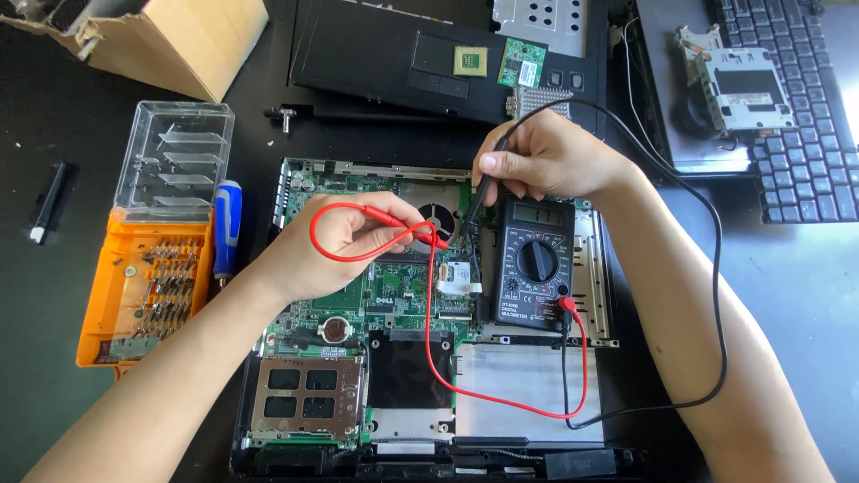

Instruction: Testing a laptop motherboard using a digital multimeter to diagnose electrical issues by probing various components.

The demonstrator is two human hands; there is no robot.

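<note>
Left hand point(335, 246) pinches the thin red probe point(407, 225) between closed fingertips, tip down near the round fan on the green laptop circuit board point(394, 286); right hand point(546, 161) grips the slim black probe point(483, 192) likewise, tip on the board just left of the black dial multimeter point(535, 261) lying on the chassis; advisable: hold both tips steady, keep loose red lead off contacts, read the display only once settled.

Both forearms are bare to the elbow, with no sleeves, gloves, rings or watch visible.
</note>
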